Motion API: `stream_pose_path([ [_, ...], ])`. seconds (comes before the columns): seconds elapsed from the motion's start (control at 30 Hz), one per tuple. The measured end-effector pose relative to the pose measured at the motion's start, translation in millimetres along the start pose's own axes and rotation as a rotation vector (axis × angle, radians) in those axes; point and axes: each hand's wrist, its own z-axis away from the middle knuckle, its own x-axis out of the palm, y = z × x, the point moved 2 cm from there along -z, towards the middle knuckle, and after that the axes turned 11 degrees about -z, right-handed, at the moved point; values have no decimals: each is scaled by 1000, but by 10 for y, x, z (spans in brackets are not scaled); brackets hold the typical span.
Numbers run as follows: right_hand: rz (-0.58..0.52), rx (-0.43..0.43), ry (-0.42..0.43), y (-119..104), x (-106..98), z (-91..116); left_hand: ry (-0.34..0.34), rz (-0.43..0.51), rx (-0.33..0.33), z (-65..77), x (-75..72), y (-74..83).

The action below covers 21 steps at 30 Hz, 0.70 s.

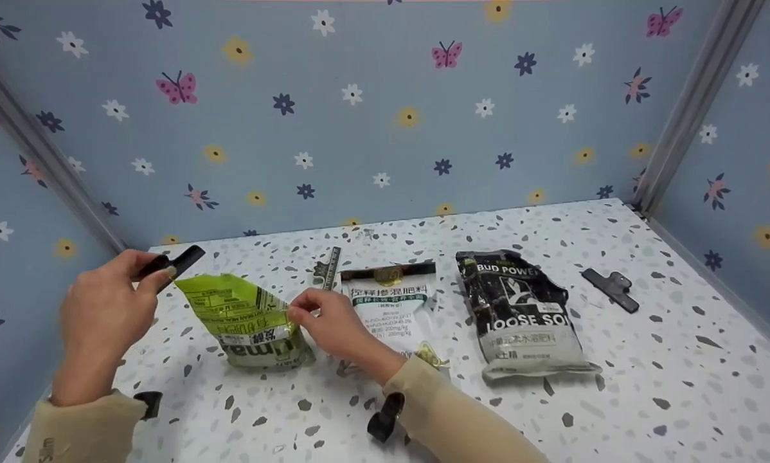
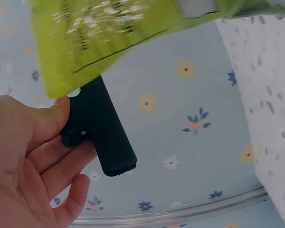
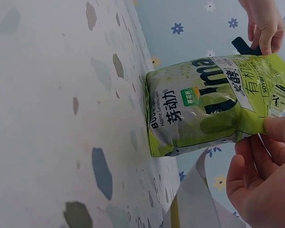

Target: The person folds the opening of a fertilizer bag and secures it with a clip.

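My left grip (image 1: 110, 305) pinches a black clip (image 2: 109, 130); my right grip (image 1: 335, 326) pinches the upper edge of the green bag (image 1: 234, 315), upright on the surface (image 1: 263, 418): probably soft, slick, bottom-heavy, best held by its flat top

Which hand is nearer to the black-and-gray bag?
Right. The right hand pinches the green bag, left of the black-and-gray bag; the left hand, holding a black clip, is farther left.

Lime-green and grey bag (image 1: 234, 308), black clip (image 2: 107, 128), blue flowered wall (image 1: 385, 77), white speckled tabletop (image 1: 276, 424), beige sleeves (image 1: 462, 415)
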Motion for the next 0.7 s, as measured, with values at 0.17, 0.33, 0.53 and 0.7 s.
stream_pose_path([
  [0.17,-10,16,5,-16,-16,0,79,10,85,-10,-196,147],
  [0.33,5,11,6,-19,-13,-3,107,37,186,-3,-357,353],
  [0.53,5,-4,1,-5,-10,-6,67,19,321,-36,-435,544],
  [0.7,5,-19,-4,-5,-7,-1,-30,-56,406,-77,-466,637],
])
